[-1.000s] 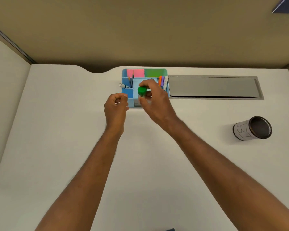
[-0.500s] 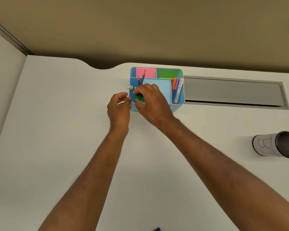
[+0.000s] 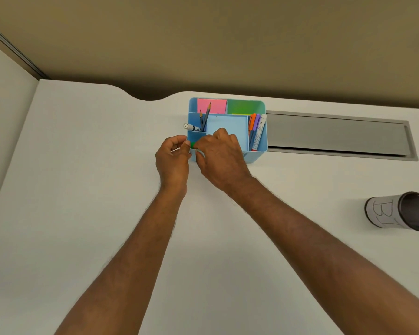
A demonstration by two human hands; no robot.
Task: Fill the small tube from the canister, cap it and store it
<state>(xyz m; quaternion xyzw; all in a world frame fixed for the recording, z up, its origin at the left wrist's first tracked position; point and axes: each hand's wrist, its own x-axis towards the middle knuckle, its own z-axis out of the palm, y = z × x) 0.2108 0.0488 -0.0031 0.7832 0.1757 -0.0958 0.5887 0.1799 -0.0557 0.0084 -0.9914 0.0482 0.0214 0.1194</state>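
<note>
Only the green cap of the small tube (image 3: 193, 144) shows. It peeks out between my two hands, low in the front-left compartment of the blue desk organiser (image 3: 258, 154). My right hand (image 3: 219, 162) is closed over the tube from above and hides its body. My left hand (image 3: 172, 160) is curled beside the organiser's front-left corner, thumb against forefinger, with nothing visible in it. The canister (image 3: 382, 213), white with a dark open mouth, lies on its side far to the right.
The organiser holds pencils (image 3: 205, 117), pink (image 3: 212, 105) and green (image 3: 244, 107) note pads and coloured markers (image 3: 256, 131). A white marker (image 3: 191, 127) sticks out of its left side. A grey cable slot (image 3: 336, 135) runs along the white desk's back edge. A wall panel stands at left.
My right hand has carried the green-capped tube from above the organiser's middle down into its front-left compartment. My left hand stayed by the corner. The view shifted, so the canister sits nearer the right edge.
</note>
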